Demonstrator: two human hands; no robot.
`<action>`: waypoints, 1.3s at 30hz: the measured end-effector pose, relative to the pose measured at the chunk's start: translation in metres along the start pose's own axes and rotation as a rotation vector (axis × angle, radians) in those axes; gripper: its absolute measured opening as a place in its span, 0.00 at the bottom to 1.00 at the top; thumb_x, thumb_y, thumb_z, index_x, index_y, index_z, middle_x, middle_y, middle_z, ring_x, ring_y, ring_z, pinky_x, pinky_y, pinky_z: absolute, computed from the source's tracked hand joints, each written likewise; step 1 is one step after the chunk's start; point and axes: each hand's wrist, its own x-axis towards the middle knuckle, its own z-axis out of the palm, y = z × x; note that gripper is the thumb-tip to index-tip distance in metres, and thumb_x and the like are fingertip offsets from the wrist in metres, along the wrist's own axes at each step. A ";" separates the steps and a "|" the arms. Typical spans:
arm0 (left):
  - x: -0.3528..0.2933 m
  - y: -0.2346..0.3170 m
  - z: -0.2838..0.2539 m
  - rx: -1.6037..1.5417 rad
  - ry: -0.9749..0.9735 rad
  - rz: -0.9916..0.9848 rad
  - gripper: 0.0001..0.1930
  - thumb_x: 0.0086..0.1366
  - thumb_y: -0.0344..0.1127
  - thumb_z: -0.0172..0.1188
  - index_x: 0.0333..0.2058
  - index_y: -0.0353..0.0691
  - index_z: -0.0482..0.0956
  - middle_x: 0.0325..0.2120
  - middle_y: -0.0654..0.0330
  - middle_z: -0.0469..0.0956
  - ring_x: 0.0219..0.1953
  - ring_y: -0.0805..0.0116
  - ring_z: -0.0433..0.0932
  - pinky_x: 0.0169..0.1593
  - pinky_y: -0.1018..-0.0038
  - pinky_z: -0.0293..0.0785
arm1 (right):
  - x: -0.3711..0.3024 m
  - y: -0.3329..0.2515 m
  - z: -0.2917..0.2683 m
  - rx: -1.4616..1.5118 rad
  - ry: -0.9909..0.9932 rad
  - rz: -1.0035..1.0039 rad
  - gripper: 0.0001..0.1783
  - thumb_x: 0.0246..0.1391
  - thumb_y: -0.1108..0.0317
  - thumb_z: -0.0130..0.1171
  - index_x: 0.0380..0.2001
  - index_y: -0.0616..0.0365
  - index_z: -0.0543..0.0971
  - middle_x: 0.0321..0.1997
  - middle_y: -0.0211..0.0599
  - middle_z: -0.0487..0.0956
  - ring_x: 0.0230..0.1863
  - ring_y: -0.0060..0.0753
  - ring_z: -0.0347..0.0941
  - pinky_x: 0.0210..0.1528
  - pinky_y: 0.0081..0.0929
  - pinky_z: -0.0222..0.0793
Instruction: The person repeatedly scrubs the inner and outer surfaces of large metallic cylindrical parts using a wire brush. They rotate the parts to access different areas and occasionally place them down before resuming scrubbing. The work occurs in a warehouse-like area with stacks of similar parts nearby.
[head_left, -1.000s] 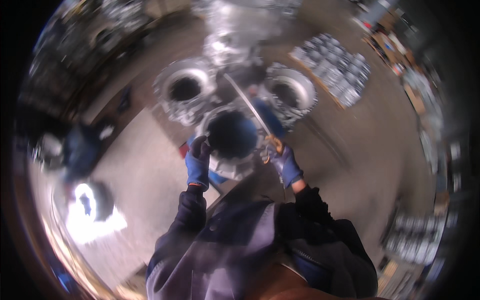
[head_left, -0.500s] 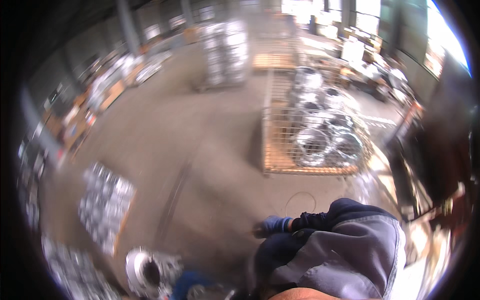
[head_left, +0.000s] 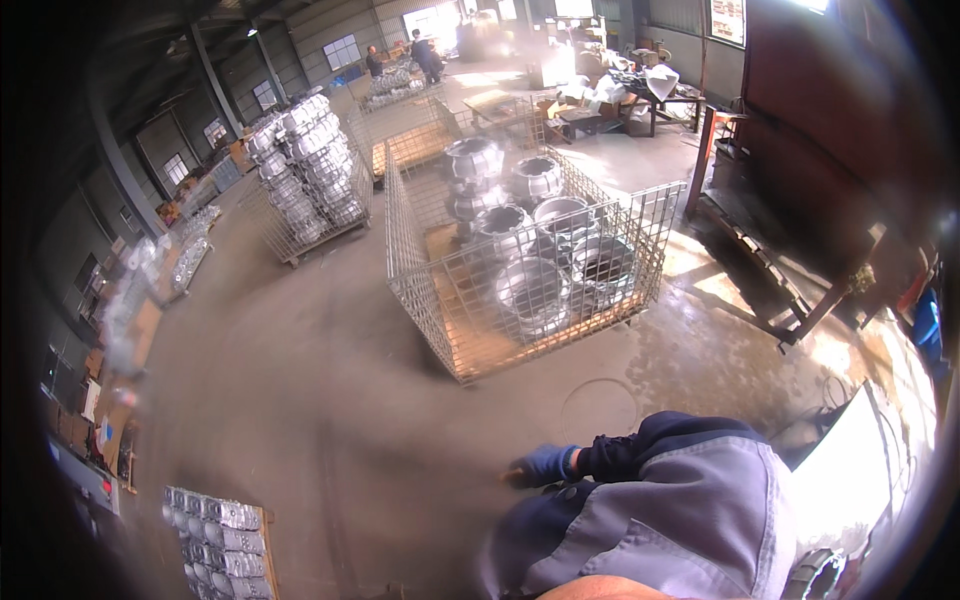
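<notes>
My right hand [head_left: 545, 466] wears a blue glove with brownish fingertips. It is held low in front of my body, the arm bent in a dark and grey work jacket [head_left: 680, 500]. The fingers are small and blurred, so what they hold, if anything, cannot be made out. Ahead of the hand, and apart from it, stands a wire mesh cage [head_left: 425, 325] with a wooden base. Several silver ring-shaped metal castings [head_left: 530, 295] lie inside, some stacked. Between hand and cage, a faint circle [head_left: 598, 408] marks the floor. My left hand is out of view.
A second mesh cage with tall stacked castings [head_left: 305, 165] stands left. More castings sit on a pallet [head_left: 215, 540] at lower left. At right are a dark red machine [head_left: 840, 130], a metal frame [head_left: 755, 275] and a white panel [head_left: 845, 480]. Two people [head_left: 425, 58] are far back.
My view has turned to the right, so the cage has shifted left in the picture and the white panel shows. My right hand keeps nearly the same place by my body.
</notes>
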 end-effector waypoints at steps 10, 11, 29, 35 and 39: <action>-0.017 0.018 0.028 0.018 -0.055 0.013 0.18 0.65 0.33 0.43 0.52 0.34 0.65 0.49 0.55 0.70 0.49 0.60 0.70 0.51 0.70 0.67 | -0.001 0.033 0.001 -0.001 -0.015 0.046 0.21 0.54 0.46 0.51 0.40 0.50 0.77 0.36 0.43 0.79 0.36 0.47 0.75 0.40 0.37 0.69; -0.019 0.016 0.028 0.019 -0.054 0.006 0.18 0.65 0.33 0.43 0.52 0.34 0.64 0.49 0.55 0.70 0.49 0.60 0.70 0.51 0.70 0.67 | -0.003 0.035 0.001 0.006 -0.010 0.028 0.22 0.53 0.45 0.51 0.36 0.53 0.78 0.33 0.45 0.79 0.33 0.48 0.75 0.38 0.38 0.68; -0.037 -0.096 -0.084 0.240 0.289 -0.215 0.20 0.65 0.32 0.40 0.55 0.32 0.61 0.52 0.53 0.67 0.52 0.59 0.68 0.52 0.70 0.67 | 0.063 -0.027 0.067 0.242 -0.513 -0.102 0.15 0.50 0.62 0.59 0.41 0.55 0.77 0.32 0.37 0.79 0.32 0.28 0.75 0.33 0.28 0.70; -0.209 -0.141 -0.252 0.470 0.647 -0.466 0.21 0.65 0.32 0.39 0.56 0.32 0.60 0.53 0.53 0.66 0.53 0.59 0.67 0.53 0.70 0.66 | 0.080 -0.111 0.104 0.212 -0.874 -0.520 0.15 0.51 0.64 0.56 0.43 0.54 0.77 0.42 0.45 0.78 0.44 0.44 0.74 0.48 0.36 0.68; -0.396 -0.130 -0.328 0.672 0.833 -0.669 0.22 0.65 0.32 0.38 0.57 0.32 0.59 0.53 0.52 0.66 0.54 0.59 0.67 0.53 0.70 0.66 | 0.066 -0.170 0.148 0.120 -1.125 -0.984 0.16 0.54 0.65 0.54 0.46 0.56 0.76 0.42 0.41 0.78 0.43 0.36 0.74 0.47 0.32 0.69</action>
